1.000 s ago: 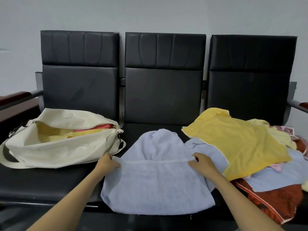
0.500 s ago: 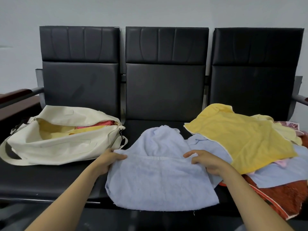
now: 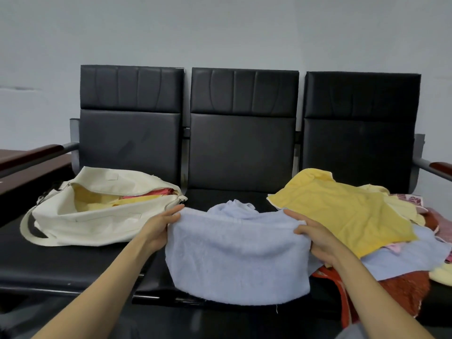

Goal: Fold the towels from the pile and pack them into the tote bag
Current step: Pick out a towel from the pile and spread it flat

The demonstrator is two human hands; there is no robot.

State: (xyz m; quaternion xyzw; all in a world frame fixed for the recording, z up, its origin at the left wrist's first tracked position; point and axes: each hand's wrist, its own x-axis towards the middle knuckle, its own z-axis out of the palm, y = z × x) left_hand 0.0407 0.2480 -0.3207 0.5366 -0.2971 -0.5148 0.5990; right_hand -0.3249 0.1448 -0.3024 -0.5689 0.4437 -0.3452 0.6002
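Head view: a light blue towel [image 3: 234,260] is being folded on the middle seat of a black bench [image 3: 242,152], its far edge being gripped at either end by the left hand [image 3: 160,228] and right hand [image 3: 318,237], set well apart. Packed towels [image 3: 97,201] are being held in the open tote bag [image 3: 97,223] at left. Much is judged left: the pile [image 3: 403,260] at right is being topped by a yellow towel [image 3: 342,211].

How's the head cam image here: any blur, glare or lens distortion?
Head view: soft, even light, no glare or hard shadows; the light blue towel, and the left hand and right hand gripping it, look slightly soft; the black bench seat loses detail in the dark; mild wide-angle stretch toward the corners.
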